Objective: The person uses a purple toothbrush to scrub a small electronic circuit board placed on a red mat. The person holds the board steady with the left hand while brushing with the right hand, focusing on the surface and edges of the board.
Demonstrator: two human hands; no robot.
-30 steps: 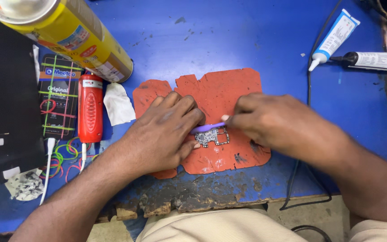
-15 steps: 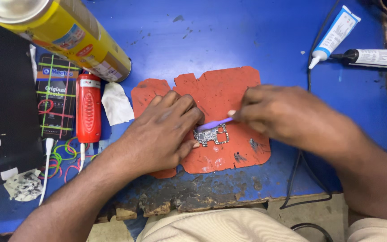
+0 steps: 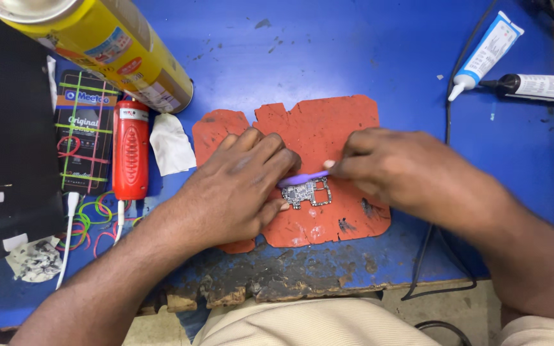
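A small bare circuit board [image 3: 309, 193] lies on an orange-red mat [image 3: 328, 128] on the blue table. My left hand [image 3: 235, 189] rests on the mat, its fingertips pressing the board's left edge. My right hand [image 3: 399, 170] pinches a thin purple tool [image 3: 304, 179] whose tip lies across the top of the board, next to my left fingers. Part of the board is hidden under my left fingers.
A yellow spray can [image 3: 97, 45] lies at the top left. Below it are a red tool [image 3: 129, 148], a white wipe [image 3: 169, 144], a dark packet [image 3: 84, 131] and coloured rubber bands [image 3: 91, 221]. Two glue tubes [image 3: 485, 54] [image 3: 540, 86] lie at the top right. A black cable [image 3: 444, 128] runs down the right side. The table's front edge [image 3: 277, 282] is worn.
My right hand has shifted slightly back and forth with the purple tool over the board. My left hand has stayed on the board.
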